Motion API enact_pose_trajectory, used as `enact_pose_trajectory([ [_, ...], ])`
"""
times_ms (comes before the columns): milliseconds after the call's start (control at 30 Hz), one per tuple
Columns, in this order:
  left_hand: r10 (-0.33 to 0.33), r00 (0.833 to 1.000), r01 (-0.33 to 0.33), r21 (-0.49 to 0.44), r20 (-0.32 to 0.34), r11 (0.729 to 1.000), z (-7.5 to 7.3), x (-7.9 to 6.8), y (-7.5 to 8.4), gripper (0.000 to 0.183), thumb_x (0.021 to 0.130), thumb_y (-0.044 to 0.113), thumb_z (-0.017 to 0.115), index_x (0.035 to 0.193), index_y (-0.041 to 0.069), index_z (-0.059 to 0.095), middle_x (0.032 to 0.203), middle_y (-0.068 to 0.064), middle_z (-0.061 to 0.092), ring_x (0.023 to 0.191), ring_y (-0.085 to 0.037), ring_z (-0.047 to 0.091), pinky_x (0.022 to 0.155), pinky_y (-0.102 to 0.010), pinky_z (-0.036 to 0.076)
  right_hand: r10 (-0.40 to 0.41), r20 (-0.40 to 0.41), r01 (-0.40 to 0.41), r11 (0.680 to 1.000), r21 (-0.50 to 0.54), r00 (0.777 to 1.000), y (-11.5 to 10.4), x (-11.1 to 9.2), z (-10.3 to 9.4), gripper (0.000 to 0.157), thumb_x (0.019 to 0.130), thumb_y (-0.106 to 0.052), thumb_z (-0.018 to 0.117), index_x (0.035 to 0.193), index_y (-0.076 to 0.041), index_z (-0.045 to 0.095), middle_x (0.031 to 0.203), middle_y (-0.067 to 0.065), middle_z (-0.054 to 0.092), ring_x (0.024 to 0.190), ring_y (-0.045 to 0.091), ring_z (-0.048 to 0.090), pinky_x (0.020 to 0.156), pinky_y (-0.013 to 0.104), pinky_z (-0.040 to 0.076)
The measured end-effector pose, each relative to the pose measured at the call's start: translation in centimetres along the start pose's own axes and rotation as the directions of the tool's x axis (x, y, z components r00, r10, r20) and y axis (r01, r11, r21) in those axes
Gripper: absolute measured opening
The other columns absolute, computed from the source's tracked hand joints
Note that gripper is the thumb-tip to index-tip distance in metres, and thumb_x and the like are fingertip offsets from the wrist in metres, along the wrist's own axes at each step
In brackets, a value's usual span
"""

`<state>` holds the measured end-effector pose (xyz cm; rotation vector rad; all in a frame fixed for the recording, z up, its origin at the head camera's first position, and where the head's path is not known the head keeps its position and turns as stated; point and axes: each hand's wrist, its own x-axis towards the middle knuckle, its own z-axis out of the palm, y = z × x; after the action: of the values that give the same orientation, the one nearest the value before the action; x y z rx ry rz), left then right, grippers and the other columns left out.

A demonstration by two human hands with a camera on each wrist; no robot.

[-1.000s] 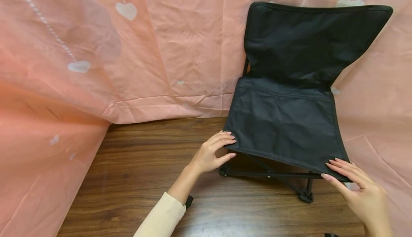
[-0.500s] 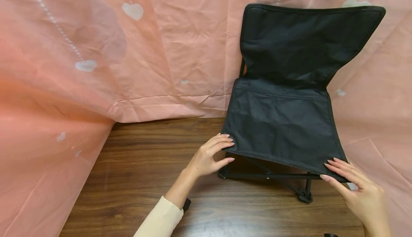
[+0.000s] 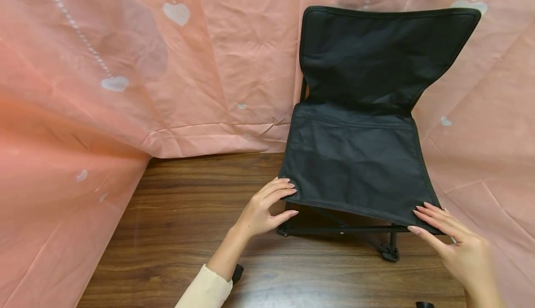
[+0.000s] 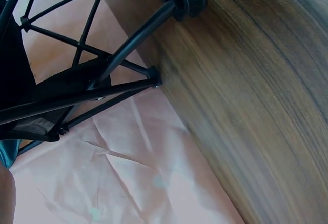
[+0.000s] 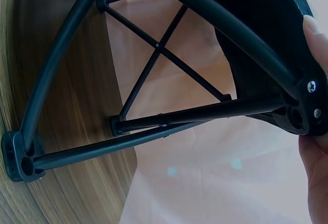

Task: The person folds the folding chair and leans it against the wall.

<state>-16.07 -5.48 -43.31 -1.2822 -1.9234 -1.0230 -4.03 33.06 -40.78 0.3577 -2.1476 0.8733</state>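
Observation:
A black folding chair point(image 3: 355, 159) with a fabric seat and backrest stands on the floor, facing the camera. My left hand point(image 3: 261, 210) holds the seat's front left corner, fingertips on top of the fabric and thumb below its edge. At the front right corner, my right hand point(image 3: 455, 238) grips the seat with fingers above and thumb at the front edge. The right wrist view has that hand point(image 5: 316, 47) around the corner joint, beside the tube legs point(image 5: 59, 60). Crossed frame bars point(image 4: 79, 44) show under the seat in the left wrist view.
Pink fabric printed with white hearts point(image 3: 225, 66) hangs behind the chair and along the left side. Brown wood-look flooring point(image 3: 179, 233) lies beneath. A small black object point(image 3: 424, 304) shows at the bottom edge, near the right arm.
The chair has shifted left against the hanging fabric, with both hands staying on its front corners and moving along. The head view has turned slightly left.

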Motion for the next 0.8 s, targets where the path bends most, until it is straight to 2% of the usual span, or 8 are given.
enact_pose_trajectory([
  [200,-0.006,1.000,0.006,-0.001,-0.024,1.000,-0.4,-0.5,0.2,0.042,0.080,0.023,0.080,0.115,0.003,0.066,0.117,-0.010,0.066,0.123,-0.027,0.057,0.112,-0.044,0.043,-0.007,0.004,0.006,1.000,0.014,1.000,-0.3,0.3,0.6,0.038,0.065,-0.009,0.087,0.100,-0.001,0.076,0.113,-0.006,0.072,0.121,0.001,0.059,0.111,0.014,0.037],
  [533,-0.025,0.998,0.025,-0.005,-0.064,1.000,-1.3,-1.6,0.5,0.041,0.081,0.023,0.079,0.114,0.002,0.067,0.116,-0.011,0.067,0.120,-0.029,0.058,0.111,-0.043,0.044,-0.068,0.000,0.068,0.994,0.084,0.998,-0.4,0.9,1.7,0.036,0.070,-0.018,0.085,0.099,0.001,0.076,0.109,0.002,0.074,0.119,0.004,0.061,0.112,0.020,0.039],
  [733,-0.044,0.997,0.045,0.015,-0.069,0.999,-2.0,-2.3,0.9,0.042,0.082,0.024,0.079,0.116,0.003,0.067,0.117,-0.011,0.066,0.121,-0.028,0.058,0.112,-0.041,0.043,-0.085,0.015,0.083,0.993,0.088,0.996,-0.7,1.2,2.3,0.038,0.072,-0.025,0.083,0.099,0.000,0.076,0.111,-0.005,0.073,0.119,0.001,0.060,0.111,0.016,0.039],
  [800,-0.051,0.996,0.052,0.022,-0.067,0.998,-2.3,-2.6,1.0,0.041,0.083,0.025,0.078,0.116,0.004,0.067,0.118,-0.011,0.066,0.122,-0.028,0.057,0.113,-0.040,0.042,-0.081,0.023,0.079,0.992,0.093,0.996,-0.8,1.2,2.6,0.038,0.070,-0.023,0.083,0.099,0.001,0.076,0.112,-0.008,0.072,0.119,0.000,0.060,0.110,0.015,0.039],
])
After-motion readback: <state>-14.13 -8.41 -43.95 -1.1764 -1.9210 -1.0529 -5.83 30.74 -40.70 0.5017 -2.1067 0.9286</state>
